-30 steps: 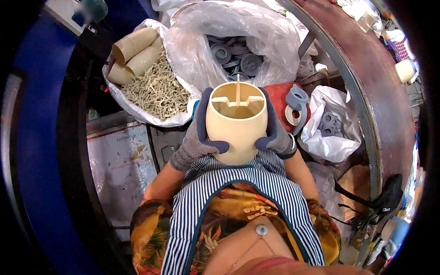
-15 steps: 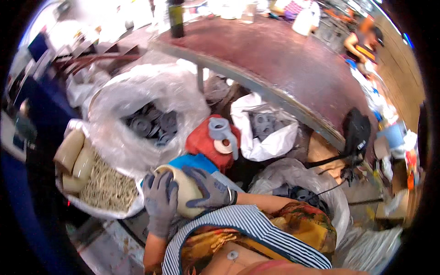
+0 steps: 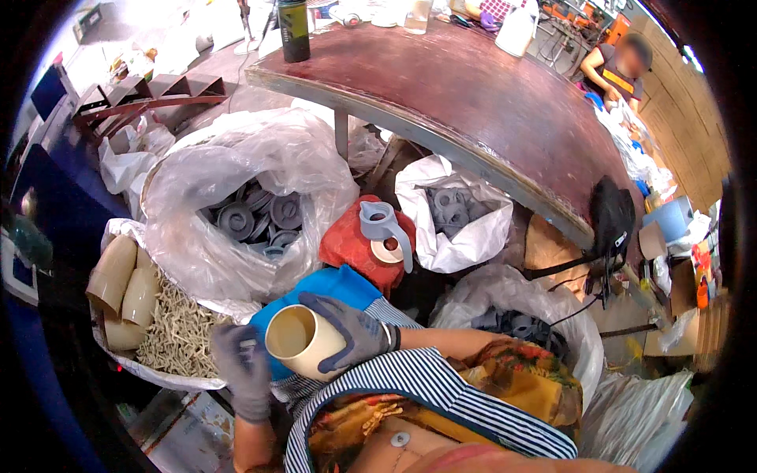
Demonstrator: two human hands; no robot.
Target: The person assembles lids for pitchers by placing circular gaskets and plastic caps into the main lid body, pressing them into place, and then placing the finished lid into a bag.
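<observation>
A cream, hollow cup-shaped plastic body (image 3: 303,343) lies tilted over my lap, its open mouth turned to the left and up. My right hand (image 3: 359,335), in a grey glove, is wrapped round its right side. Just left of the mouth is my gloved left hand (image 3: 241,366), apart from the cup; its fingers are smeared by motion. Under the cup spreads a blue cloth (image 3: 339,285) over my striped apron. Left of my left hand, a white sack (image 3: 177,380) holds several similar cream cups (image 3: 142,296) and many thin beige plastic bits (image 3: 177,335).
A big clear plastic bag (image 3: 244,138) holds grey round lids (image 3: 236,221). A grey handled spout part (image 3: 378,221) rests on a red bundle (image 3: 347,240). Beyond stand a white sack (image 3: 422,244) of grey parts and a dark red table (image 3: 441,94). Another person (image 3: 619,71) sits far right.
My left hand has come off the cup and moved left and down. The cup has turned so its open mouth now shows, with my right hand still on it.
</observation>
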